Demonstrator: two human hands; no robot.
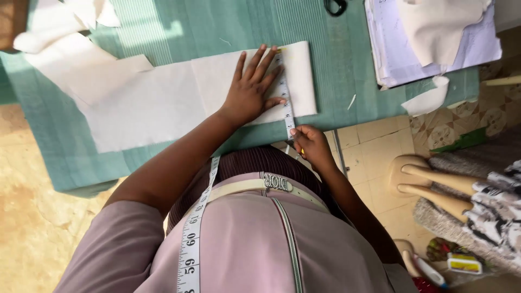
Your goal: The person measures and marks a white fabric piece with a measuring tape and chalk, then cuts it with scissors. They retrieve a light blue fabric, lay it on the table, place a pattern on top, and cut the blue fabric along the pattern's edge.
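From the head camera, you stand over a green table (163,32) with a long strip of white fabric (163,103) laid across it. Your left hand (251,89) lies flat and open on the strip's right end, fingers spread toward 12 o'clock, pinning both cloth and a measuring tape (284,97) that runs along the hand's 3 o'clock side. Your right hand (309,142), at 5 o'clock from the left, is closed in a pinch on the tape's lower end, just off the fabric's near edge; a thin yellow tip shows under its fingers, perhaps a pencil, though you cannot be sure. The rest of the tape hangs around your neck and down your front.

The step in hand looks like measuring across the width of the strip. The next move likely calls for keeping the tape taut and straight, the left palm steady so the cloth does not creep.

At 2 o'clock lies a stack of papers (467,49); at 12, scissors handles (336,6).
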